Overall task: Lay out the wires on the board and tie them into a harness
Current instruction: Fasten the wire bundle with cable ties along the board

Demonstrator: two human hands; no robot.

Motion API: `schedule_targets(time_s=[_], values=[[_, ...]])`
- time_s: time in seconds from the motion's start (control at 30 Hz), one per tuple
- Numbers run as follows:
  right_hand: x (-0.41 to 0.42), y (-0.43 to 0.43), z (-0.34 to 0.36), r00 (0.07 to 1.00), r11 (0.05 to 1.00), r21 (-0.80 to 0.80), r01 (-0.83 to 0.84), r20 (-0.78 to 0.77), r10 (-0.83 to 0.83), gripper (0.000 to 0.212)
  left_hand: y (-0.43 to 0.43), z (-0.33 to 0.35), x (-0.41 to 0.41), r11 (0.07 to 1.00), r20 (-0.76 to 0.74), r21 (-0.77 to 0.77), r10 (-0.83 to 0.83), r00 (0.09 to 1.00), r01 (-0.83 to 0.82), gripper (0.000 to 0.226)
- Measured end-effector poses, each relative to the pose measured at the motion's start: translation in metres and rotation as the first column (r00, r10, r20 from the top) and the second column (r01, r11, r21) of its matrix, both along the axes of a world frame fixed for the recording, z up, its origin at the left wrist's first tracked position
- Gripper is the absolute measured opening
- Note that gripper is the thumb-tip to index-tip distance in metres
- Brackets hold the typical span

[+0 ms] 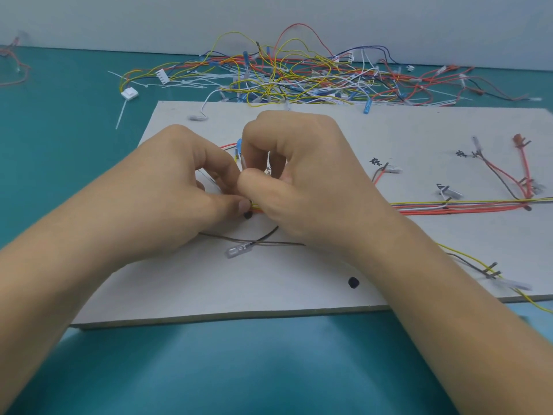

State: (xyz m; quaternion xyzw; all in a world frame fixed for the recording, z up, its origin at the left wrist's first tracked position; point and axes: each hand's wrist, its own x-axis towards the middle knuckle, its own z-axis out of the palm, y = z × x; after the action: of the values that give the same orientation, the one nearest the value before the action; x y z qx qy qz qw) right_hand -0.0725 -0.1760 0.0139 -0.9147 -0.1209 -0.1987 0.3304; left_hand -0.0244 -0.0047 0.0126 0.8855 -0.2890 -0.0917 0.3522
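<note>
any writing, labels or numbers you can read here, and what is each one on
Nothing legible.
On the board, a black handwritten mark beside a peg: too blurred to read.
Further right on it, more marks: too blurred to read.
On the white connector and the wire bundle: no print visible.

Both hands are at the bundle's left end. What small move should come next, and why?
Probably draw the bundle snug at the peg, ready for tying. The left hand and right hand both pinch its left end just above the peg, and the rest lies straight along the board. Whether a tie is on is hidden.
</note>
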Motion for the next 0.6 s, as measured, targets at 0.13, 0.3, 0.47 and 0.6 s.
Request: schedule_targets(time_s=[0.13,0.3,0.47,0.6], values=[[-0.0007,0.0007,0.0004,1.000,1.000,-0.003,0.002,0.016,-0.002,0.011,-0.0003,0.0001,0.0000,1.000,0.009,0.007,-0.012,1.000,0.012,0.014],[-0.0012,0.0018,0.0004,1.000,1.000,-0.013,0.012,-0.001,-0.012,0.010,0.0002,0.0008,-0.0005,1.000,0.021,0.004,-0.022,1.000,0.022,0.013],[0.0007,-0.0051,0.0027,0.989,0.998,-0.022,0.066,-0.128,-0.069,0.007,-0.0013,-0.0005,-0.0021,1.000,0.008,0.009,0.003,1.000,-0.003,0.013],[0.0018,-0.0074,-0.0006,0.968,0.999,-0.014,0.051,-0.245,-0.052,0.006,-0.0023,-0.0004,-0.0024,1.000,0.016,0.007,0.021,1.000,-0.021,0.017]])
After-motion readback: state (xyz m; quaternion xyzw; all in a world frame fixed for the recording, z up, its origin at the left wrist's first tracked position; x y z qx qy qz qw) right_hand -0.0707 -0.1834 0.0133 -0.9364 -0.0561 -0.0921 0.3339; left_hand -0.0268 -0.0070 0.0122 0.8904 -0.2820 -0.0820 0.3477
